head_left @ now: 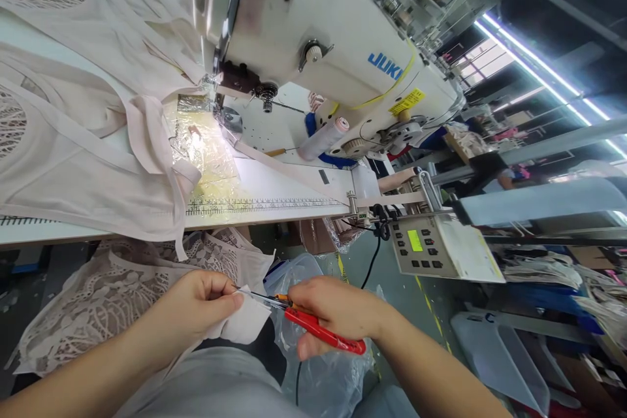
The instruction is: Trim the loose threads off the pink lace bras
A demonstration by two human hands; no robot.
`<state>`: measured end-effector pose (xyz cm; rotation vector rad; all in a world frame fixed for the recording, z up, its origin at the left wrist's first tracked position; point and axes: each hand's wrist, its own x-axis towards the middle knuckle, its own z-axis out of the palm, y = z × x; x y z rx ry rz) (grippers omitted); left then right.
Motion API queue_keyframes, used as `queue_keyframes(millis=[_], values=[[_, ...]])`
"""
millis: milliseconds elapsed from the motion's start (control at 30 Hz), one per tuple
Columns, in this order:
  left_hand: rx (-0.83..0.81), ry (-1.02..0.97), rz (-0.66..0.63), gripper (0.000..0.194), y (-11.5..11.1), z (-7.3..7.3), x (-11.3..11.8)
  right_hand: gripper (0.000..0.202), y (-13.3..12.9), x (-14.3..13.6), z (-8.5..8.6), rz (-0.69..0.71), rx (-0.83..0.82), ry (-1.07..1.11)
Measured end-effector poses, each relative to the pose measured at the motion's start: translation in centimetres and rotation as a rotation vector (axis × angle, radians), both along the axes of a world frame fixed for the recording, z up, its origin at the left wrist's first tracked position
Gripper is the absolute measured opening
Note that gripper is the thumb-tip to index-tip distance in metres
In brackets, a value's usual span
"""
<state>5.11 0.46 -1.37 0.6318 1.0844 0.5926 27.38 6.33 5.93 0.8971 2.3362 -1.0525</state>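
Observation:
My left hand (208, 304) is pinched on the edge of a pale beige fabric piece (249, 320) above my lap. In my right hand (333, 310) is a pair of red-handled scissors (321, 331), my fingers closed round the handles. Their thin metal blades point left and reach the fabric beside my left fingertips. Whether the blades are apart or together I cannot tell. Beige lace fabric (102, 310) hangs under the table edge, behind my left arm.
A white sewing machine (313, 32) stands on the table (274, 209), whose front edge carries a printed ruler. Beige garments (88, 170) cover the left side. A thread cone (323, 138) lies under the machine arm. At the right are a control box (441, 251) and a plastic bin (499, 359).

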Motion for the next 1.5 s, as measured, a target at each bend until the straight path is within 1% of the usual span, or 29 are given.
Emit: queue_keyframes(millis=[100,267,367,467,533,633,700,833,900,1000,1067,1133,1200,1333,1400,1467,1500], values=[[-0.011,-0.012,0.006,0.034,0.0,-0.1,0.1,0.044,-0.2,0.0,0.0,0.010,0.023,0.029],[-0.003,-0.042,0.018,0.033,-0.1,-0.1,0.1,0.050,-0.4,0.0,-0.2,-0.067,-0.010,0.027],[-0.001,-0.046,0.014,0.032,-0.1,-0.2,0.0,0.050,-0.6,-0.2,-0.4,-0.130,-0.025,0.023],[0.014,-0.045,0.006,0.032,-0.2,-0.4,-0.1,0.047,-1.0,-0.1,-1.0,-0.191,-0.039,0.025],[0.026,-0.045,-0.001,0.030,-0.2,-0.4,-0.2,0.047,-1.2,0.1,-1.5,-0.236,-0.083,0.040],[0.038,-0.043,-0.022,0.028,-0.2,-0.1,-0.3,0.049,-1.4,0.4,-2.2,-0.345,-0.170,0.077],[0.039,-0.030,-0.016,0.027,-0.1,0.5,-0.4,0.052,-1.5,0.4,-2.2,-0.419,-0.119,0.161],[0.061,0.023,0.035,0.029,0.3,1.7,-0.5,0.048,-2.0,-0.6,-1.4,-0.538,0.108,0.404],[0.100,0.049,0.037,0.029,0.3,1.9,-0.6,0.045,-2.5,-1.4,-1.2,-0.545,0.163,0.497],[0.165,0.050,0.013,0.026,0.2,1.5,-0.7,0.046,-3.0,-2.7,-1.6,-0.496,0.235,0.597],[0.200,0.036,-0.002,0.024,0.0,1.2,-0.8,0.047,-3.2,-3.2,-2.0,-0.490,0.275,0.616],[0.233,0.048,-0.020,0.024,0.0,1.1,-0.9,0.047,-3.4,-3.5,-2.4,-0.505,0.300,0.614],[0.265,0.081,-0.049,0.024,0.1,1.5,-0.9,0.045,-3.5,-3.7,-2.6,-0.512,0.312,0.608],[0.283,0.185,-0.046,0.024,0.4,2.6,-0.7,0.035,-3.8,-3.9,-2.9,-0.463,0.290,0.580],[0.320,0.224,-0.077,0.026,0.3,2.6,-0.8,0.030,-3.8,-4.0,-3.1,-0.451,0.295,0.559],[0.465,0.321,-0.102,0.034,-0.1,2.1,-1.2,0.027,-3.5,-3.8,-3.2,-0.508,0.327,0.535],[0.569,0.421,-0.094,0.041,-0.4,1.8,-1.5,0.025,-3.3,-3.6,-3.1,-0.570,0.336,0.535]])
